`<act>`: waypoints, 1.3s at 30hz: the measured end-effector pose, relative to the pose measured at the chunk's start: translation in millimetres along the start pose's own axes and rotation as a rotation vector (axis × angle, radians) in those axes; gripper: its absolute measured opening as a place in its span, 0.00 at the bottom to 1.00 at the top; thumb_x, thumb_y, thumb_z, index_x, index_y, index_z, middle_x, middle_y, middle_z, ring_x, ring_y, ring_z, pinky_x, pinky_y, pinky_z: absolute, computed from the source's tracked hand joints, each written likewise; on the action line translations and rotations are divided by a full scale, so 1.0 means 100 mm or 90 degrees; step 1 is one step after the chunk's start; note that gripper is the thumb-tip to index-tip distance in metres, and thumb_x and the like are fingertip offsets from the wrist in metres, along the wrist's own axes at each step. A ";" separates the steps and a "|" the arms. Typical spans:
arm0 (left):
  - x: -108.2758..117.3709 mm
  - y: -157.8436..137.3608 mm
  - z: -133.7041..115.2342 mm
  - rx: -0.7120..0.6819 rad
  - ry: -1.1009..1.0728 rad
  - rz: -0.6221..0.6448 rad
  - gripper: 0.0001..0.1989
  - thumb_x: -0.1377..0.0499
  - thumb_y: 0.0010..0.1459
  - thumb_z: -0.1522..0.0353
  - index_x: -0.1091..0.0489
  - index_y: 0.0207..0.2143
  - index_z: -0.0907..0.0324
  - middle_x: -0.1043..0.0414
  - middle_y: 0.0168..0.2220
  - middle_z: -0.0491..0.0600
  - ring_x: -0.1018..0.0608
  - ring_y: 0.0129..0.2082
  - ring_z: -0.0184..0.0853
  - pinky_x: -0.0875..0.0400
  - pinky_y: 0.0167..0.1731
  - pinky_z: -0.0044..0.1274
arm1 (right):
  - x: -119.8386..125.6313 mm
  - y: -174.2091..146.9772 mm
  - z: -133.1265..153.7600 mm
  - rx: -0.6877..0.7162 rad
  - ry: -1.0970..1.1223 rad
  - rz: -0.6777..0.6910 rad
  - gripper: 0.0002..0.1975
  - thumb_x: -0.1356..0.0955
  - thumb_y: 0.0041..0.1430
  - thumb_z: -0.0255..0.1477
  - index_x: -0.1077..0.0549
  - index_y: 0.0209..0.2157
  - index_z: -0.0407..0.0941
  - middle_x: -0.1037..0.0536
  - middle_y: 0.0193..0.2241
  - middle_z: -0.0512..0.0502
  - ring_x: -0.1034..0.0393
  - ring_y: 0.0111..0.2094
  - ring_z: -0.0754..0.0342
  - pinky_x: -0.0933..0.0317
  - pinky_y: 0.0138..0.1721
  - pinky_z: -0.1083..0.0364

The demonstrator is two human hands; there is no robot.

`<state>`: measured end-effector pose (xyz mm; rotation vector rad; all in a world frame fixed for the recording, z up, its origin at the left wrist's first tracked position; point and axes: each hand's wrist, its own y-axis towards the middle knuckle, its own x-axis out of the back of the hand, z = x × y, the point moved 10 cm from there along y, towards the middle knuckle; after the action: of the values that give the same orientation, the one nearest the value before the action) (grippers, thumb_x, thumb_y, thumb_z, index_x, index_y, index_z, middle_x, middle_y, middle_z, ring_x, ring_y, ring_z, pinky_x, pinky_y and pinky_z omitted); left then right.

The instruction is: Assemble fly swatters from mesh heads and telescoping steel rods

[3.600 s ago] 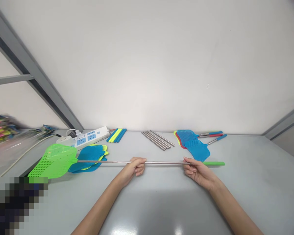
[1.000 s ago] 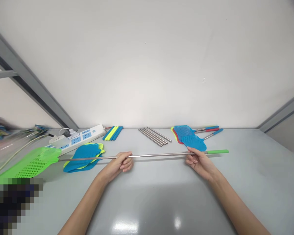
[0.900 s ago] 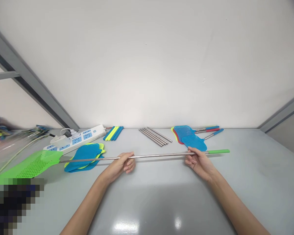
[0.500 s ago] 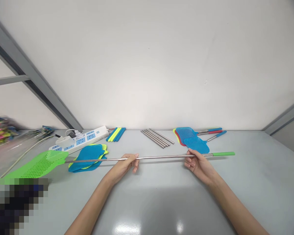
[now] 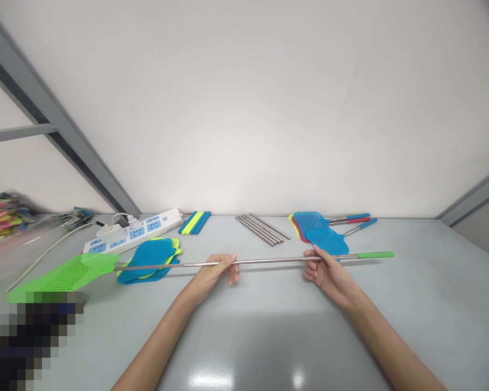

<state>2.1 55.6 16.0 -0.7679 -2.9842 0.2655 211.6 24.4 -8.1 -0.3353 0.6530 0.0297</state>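
Head view: above the counter (image 5: 261, 342), the left hand (image 5: 209, 277) and the right hand (image 5: 328, 278) hold the green swatter (image 5: 264, 261) nearly level; thumb and first finger of each are closed on it, other fingers curl loosely. Behind its left part lie blue and yellow heads (image 5: 149, 255); farther, near the wall (image 5: 248, 119), are other swatters (image 5: 328, 239), tubes (image 5: 261, 230), grips (image 5: 194, 223) and a power strip (image 5: 165, 219).

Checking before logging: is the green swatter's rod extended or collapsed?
Extended: the metal rod between green head and green handle is far longer than the nearer blue swatter's shaft. Whether fully, cannot tell.
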 end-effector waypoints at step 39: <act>0.31 -0.02 -0.05 -0.127 -0.269 -0.178 0.28 0.61 0.54 0.53 0.30 0.30 0.64 0.40 0.14 0.45 0.36 0.17 0.30 0.42 0.21 0.22 | 0.15 -0.01 0.19 0.077 0.108 -0.034 0.15 0.37 0.53 0.33 0.39 0.16 0.43 0.47 0.16 0.55 0.54 0.18 0.62 0.49 0.24 0.58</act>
<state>-26.0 69.7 21.4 -0.3239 -3.5076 0.1283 235.2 28.5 -2.8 -0.2403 0.8096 -0.0905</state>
